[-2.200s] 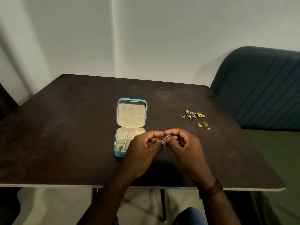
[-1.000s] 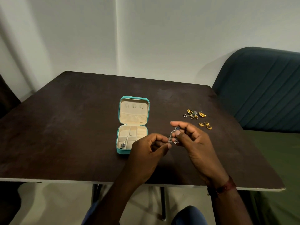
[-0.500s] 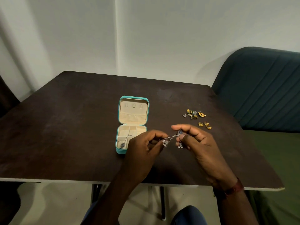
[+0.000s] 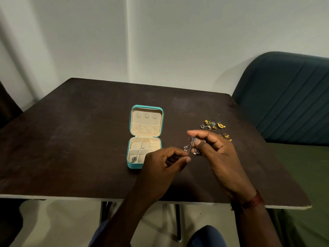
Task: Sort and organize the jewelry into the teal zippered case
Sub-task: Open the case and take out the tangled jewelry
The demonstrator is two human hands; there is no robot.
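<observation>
We hold a thin silver chain with small dangling charms (image 4: 190, 149) above the dark brown desk (image 4: 71, 139). Our left hand (image 4: 160, 164) pinches its lower end and our right hand (image 4: 218, 154) pinches its upper end. The open teal zippered case (image 4: 145, 108) lies just left of the left hand, with a silver pendant (image 4: 134, 158) in its tray. Loose gold and silver pieces (image 4: 213, 126) lie just beyond the right hand.

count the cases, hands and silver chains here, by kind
case: 1
hands: 2, left hand and right hand
silver chains: 2, chain in case and held chain
total: 5
loose pile at right: pieces too small to count
</observation>
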